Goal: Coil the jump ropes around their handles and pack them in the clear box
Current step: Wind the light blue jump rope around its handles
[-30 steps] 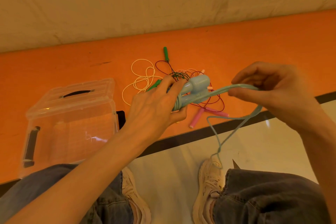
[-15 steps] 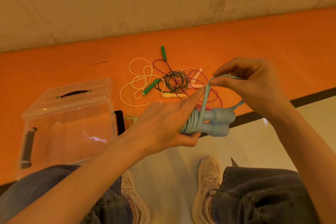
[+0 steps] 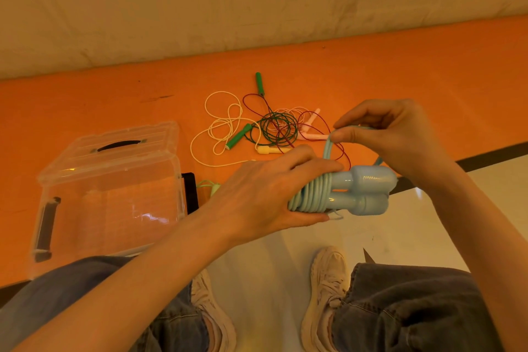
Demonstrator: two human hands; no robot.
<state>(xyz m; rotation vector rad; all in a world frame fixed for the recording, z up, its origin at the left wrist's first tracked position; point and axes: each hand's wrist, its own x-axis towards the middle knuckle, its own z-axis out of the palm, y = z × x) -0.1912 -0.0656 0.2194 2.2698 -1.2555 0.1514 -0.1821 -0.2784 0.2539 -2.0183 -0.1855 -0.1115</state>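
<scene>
My left hand (image 3: 265, 194) grips a pair of light blue jump rope handles (image 3: 365, 191) held side by side, with several turns of blue rope (image 3: 314, 194) coiled around them. My right hand (image 3: 391, 137) pinches the free end of that blue rope just above the coil. The clear box (image 3: 111, 188) with black latches stands on the orange mat at the left, its lid tipped back. A tangle of other jump ropes (image 3: 274, 126) lies on the mat beyond my hands: white cord, dark green cord with green handles (image 3: 238, 136), red cord and pink handles.
The orange mat (image 3: 414, 71) runs across the view with a beige wall behind it. Its black front edge (image 3: 491, 156) meets a pale glossy floor. My knees in jeans and pale sneakers (image 3: 328, 280) sit below the hands.
The handles came down from over the tangle towards me. The loose blue rope that hung to the floor is now wound on, and my right hand holds the short end above the coil.
</scene>
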